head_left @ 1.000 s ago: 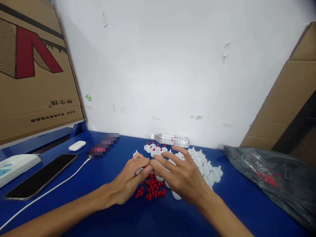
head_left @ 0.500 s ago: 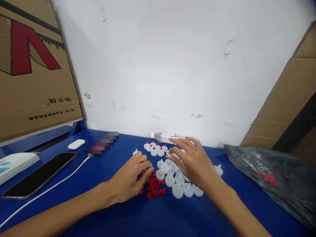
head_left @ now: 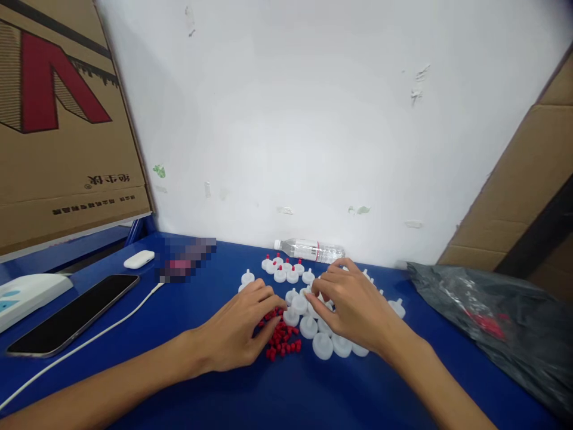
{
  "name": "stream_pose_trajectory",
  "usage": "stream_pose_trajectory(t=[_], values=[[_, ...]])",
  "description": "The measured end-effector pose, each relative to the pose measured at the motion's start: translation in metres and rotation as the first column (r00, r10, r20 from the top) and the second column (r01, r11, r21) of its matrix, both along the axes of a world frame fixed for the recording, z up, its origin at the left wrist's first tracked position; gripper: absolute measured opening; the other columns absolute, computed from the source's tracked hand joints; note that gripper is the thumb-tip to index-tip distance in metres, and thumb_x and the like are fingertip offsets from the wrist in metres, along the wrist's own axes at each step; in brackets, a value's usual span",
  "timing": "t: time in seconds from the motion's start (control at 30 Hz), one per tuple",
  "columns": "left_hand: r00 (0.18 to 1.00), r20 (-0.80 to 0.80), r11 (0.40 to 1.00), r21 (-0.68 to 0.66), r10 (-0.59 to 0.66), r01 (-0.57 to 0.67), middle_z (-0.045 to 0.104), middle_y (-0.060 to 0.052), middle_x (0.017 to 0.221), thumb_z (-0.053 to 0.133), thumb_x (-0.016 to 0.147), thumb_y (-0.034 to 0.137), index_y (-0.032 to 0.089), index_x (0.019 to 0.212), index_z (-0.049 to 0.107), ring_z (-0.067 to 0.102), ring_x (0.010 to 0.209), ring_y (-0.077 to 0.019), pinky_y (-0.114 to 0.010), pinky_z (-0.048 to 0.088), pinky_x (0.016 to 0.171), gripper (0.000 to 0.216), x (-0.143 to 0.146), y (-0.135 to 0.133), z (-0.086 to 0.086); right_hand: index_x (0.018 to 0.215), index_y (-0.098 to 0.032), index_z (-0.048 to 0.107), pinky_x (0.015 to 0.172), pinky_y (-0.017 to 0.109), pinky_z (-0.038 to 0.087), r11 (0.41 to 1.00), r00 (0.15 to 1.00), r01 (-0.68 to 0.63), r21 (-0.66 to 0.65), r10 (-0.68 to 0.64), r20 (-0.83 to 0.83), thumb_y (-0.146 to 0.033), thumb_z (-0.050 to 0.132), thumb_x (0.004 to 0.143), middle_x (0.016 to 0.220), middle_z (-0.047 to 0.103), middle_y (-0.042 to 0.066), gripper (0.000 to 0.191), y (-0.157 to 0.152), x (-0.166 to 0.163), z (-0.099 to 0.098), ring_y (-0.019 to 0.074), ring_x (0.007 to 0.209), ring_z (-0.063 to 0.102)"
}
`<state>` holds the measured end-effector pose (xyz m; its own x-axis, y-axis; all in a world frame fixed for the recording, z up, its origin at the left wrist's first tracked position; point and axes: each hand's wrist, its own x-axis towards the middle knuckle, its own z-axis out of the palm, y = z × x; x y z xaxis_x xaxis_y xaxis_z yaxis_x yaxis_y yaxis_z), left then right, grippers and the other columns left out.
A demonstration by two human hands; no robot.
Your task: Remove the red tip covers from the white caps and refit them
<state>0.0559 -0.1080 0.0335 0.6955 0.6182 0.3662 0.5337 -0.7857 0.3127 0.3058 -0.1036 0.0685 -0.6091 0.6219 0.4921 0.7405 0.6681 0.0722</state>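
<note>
My left hand hovers at the pile of small red caps, its thumb and forefinger apart with red caps showing between them. My right hand bends over a cluster of white spouted lids, thumb and forefinger drawn together on a white lid; the hand partly covers it. Behind the hands stands a group of white lids with red tips. A white lid with a bare spout is beside that group, and another bare lid stands beyond my left hand.
A clear bottle lies against the wall. At left are a phone, a white cable, a white case and a white power strip. A grey plastic bag lies at right.
My right hand has come down and its fingers have closed in on the white lids. My left fingers have shifted slightly right and parted over the red caps; the white piece at them no longer shows.
</note>
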Motion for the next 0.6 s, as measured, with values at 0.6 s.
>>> stream_pose_trajectory(t=[0.6], values=[[0.993,0.092,0.989,0.124,0.074,-0.085,0.062,-0.008,0.111,0.045,0.102,0.017,0.020,0.110,0.062,0.050,0.113,-0.0265,-0.046,0.045,0.097,0.019,-0.007,0.011,0.003,0.069,-0.021,0.057,0.097,0.039,0.035,0.996,0.999,0.011,-0.087,-0.007,0.046,-0.024,0.052,0.098,0.063,0.061,-0.003,0.029,-0.003,0.001,0.003,0.0136,0.063,0.053]])
